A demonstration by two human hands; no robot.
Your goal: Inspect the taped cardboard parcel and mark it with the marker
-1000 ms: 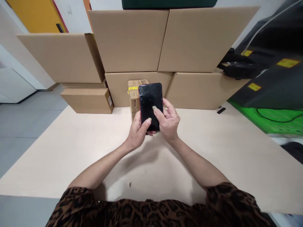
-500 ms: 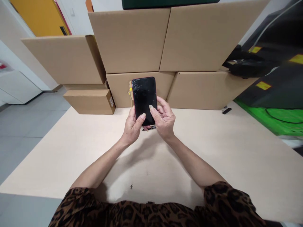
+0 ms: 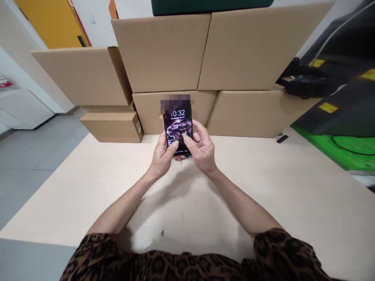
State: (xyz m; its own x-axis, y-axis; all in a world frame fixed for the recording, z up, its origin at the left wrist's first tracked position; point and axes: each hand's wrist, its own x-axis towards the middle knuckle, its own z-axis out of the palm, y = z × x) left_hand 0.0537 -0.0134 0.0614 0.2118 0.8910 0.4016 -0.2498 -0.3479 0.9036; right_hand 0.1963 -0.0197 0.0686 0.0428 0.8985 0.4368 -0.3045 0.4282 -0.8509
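Slim black rectangular smartphone shows 10:32 on its lit screen

The person's bare left hand and bare right hand hold the phone upright between them, one at each long edge. The grip of both is closed on its lower half, with the thumbs over the lower screen. Below the white digits, the screen shows a car in pink and purple tones; a pixelated patch hides the phone's top end.

The phone is above a pale, wood-toned flat surface, where the forearms' shadow falls. Just past its left edge, a narrow strip of a brown cardboard box with a yellow band shows, mostly hidden.

Large plain brown cardboard cartons stand stacked along the far side. To the left, a small, low brown cardboard box rests on the surface. To the right, near the far edge, lies a small black oblong object. Brown-and-black leopard-print sleeves cover the upper arms.
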